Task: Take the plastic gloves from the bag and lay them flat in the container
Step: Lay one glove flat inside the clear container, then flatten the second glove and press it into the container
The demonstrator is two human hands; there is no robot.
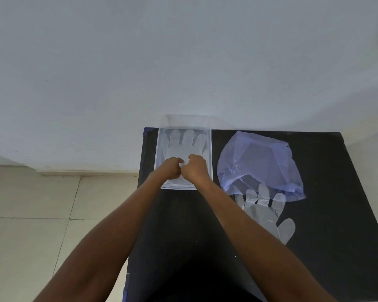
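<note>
A clear plastic container [208,136] stands at the far left of the black table. Inside it a clear plastic glove [184,142] lies flat, fingers pointing away from me. My left hand [171,168] and my right hand [195,167] meet over the glove's cuff end, fingers pinched on the thin plastic. To the right lies a translucent blue bag [260,162], crumpled, its mouth facing me. A second clear glove [268,213] sticks out of the bag's mouth onto the table, fingertips still under the bag's edge.
The black table [327,225] stands against a pale wall; its left edge runs just beside the container. Beige floor tiles [31,214] lie to the left, below the table's edge.
</note>
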